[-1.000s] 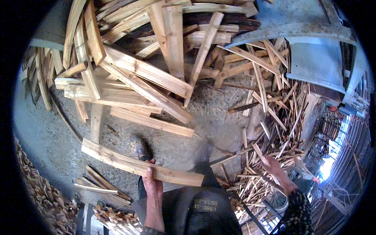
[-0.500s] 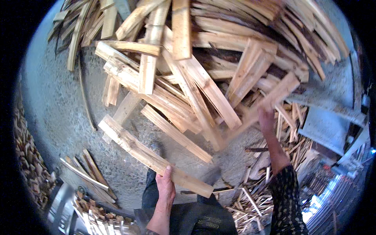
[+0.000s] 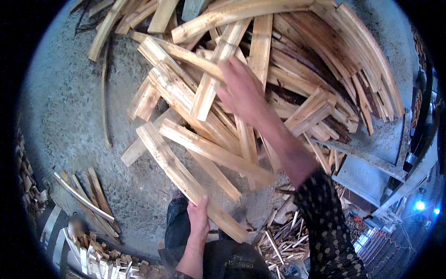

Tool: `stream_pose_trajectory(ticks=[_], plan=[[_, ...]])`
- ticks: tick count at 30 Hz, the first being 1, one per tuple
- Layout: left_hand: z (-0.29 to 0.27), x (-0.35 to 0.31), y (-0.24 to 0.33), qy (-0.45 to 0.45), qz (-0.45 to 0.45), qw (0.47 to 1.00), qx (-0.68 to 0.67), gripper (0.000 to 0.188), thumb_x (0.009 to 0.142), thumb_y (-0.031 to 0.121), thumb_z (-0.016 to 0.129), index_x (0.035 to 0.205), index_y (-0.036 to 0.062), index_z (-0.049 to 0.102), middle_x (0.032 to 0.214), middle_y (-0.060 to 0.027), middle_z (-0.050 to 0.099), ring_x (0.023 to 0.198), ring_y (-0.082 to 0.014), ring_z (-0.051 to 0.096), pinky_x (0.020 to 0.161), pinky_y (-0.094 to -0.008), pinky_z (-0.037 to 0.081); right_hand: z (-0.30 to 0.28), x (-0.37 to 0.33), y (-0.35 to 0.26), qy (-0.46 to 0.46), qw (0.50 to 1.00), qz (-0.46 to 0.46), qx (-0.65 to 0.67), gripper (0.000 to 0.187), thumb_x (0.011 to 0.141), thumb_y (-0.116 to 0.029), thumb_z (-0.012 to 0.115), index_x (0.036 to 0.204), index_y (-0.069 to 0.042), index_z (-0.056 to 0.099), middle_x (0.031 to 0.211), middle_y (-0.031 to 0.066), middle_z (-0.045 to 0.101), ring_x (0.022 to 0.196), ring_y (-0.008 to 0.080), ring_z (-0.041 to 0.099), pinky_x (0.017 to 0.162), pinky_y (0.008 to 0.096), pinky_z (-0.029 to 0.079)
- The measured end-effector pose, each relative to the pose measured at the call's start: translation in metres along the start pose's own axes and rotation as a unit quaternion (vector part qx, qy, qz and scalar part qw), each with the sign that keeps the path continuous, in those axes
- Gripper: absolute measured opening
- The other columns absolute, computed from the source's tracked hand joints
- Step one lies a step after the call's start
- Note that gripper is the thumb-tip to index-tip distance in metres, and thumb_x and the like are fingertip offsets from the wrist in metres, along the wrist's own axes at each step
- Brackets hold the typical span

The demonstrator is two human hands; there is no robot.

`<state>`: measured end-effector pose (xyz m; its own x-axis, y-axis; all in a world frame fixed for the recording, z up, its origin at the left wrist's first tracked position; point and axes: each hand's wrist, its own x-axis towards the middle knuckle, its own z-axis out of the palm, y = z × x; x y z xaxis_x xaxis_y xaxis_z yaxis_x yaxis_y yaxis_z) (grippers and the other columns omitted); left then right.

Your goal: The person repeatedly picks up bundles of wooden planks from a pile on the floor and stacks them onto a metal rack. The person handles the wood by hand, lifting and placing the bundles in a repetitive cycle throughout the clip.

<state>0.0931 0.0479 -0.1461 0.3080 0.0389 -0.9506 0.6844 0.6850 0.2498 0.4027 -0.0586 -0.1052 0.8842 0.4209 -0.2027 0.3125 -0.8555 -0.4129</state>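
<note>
My left hand (image 3: 199,216) grips a long, pale split-wood plank (image 3: 174,169) near its lower end, thumb on top. The plank slants up and left above the concrete. My right hand (image 3: 241,93) reaches over the wood pile, fingers apart and slightly blurred. Its fingertips are at the right end of a curved wood piece (image 3: 186,53); whether they touch it cannot be made out. Just beyond the held plank is another plank (image 3: 209,146), its right end smeared by motion. Overlapping planks (image 3: 183,100) lie around both.
Long slabs (image 3: 320,42) are heaped at the far right. Wood scraps (image 3: 283,237) cover the floor at lower right, near a metal frame (image 3: 367,174). Thin strips (image 3: 90,200) lie at left, beside stacked short pieces (image 3: 107,258). Concrete floor (image 3: 69,102) spreads at left.
My right hand has left the plank it held at the right and moved up and left over the pile. A blurred plank now shows beyond my left hand's plank. The view has shifted.
</note>
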Motion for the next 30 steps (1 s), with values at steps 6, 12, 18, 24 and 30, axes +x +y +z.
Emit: stream_pose_trajectory(ticks=[6, 12, 18, 24, 30], plan=[[0.002, -0.001, 0.016, 0.022, -0.009, 0.998, 0.056, 0.028, 0.082, 0.02, 0.06, 0.101, 0.0023, 0.051, 0.09, -0.0054, 0.059, 0.082, -0.0147, 0.053, 0.075, -0.0283, 0.043, 0.058, 0.039, 0.007, -0.124, 0.986, 0.064, -0.088, 0.027, 0.075, -0.018, 0.059, 0.092, 0.003, 0.054, 0.089, 0.0233, 0.058, 0.088, 0.0364, 0.057, 0.077, 0.0441, 0.045], [0.009, 0.002, 0.004, 0.014, -0.008, 1.0, 0.014, 0.03, 0.082, 0.02, 0.06, 0.103, 0.0029, 0.048, 0.092, -0.0079, 0.058, 0.084, -0.0168, 0.054, 0.077, -0.03, 0.045, 0.074, -0.013, 0.024, -0.161, 0.955, 0.171, 0.182, 0.032, 0.071, -0.03, 0.065, 0.078, 0.001, 0.056, 0.069, 0.0112, 0.057, 0.064, 0.0214, 0.056, 0.058, 0.034, 0.045], [-0.004, 0.007, 0.0, 0.005, 0.006, 1.0, 0.018, 0.032, 0.081, 0.018, 0.061, 0.105, 0.0037, 0.045, 0.092, -0.0081, 0.057, 0.085, -0.0173, 0.055, 0.077, -0.0305, 0.046, 0.05, -0.118, 0.036, -0.169, 0.919, 0.178, 0.307, 0.029, 0.074, -0.026, 0.058, 0.09, -0.001, 0.058, 0.069, 0.0143, 0.06, 0.062, 0.0214, 0.059, 0.059, 0.0348, 0.046], [0.004, 0.003, 0.004, 0.017, 0.016, 1.0, -0.002, 0.032, 0.083, 0.015, 0.058, 0.108, 0.0012, 0.044, 0.094, -0.0086, 0.057, 0.087, -0.0168, 0.054, 0.079, -0.0306, 0.044, -0.077, -0.56, 0.086, -0.404, 0.829, 0.387, -0.005, 0.035, 0.079, -0.038, 0.053, 0.091, -0.005, 0.054, 0.079, 0.018, 0.059, 0.078, 0.0348, 0.059, 0.067, 0.0435, 0.047], [0.012, 0.005, -0.011, 0.002, 0.04, 0.999, 0.014, 0.034, 0.084, 0.018, 0.058, 0.11, 0.0021, 0.043, 0.097, -0.0083, 0.056, 0.089, -0.0167, 0.053, 0.08, -0.0305, 0.044, -0.081, -0.541, 0.073, -0.271, 0.857, 0.438, 0.022, 0.057, 0.074, -0.032, 0.063, 0.119, -0.003, 0.043, 0.113, 0.0211, 0.049, 0.106, 0.0356, 0.047, 0.09, 0.0398, 0.038]])
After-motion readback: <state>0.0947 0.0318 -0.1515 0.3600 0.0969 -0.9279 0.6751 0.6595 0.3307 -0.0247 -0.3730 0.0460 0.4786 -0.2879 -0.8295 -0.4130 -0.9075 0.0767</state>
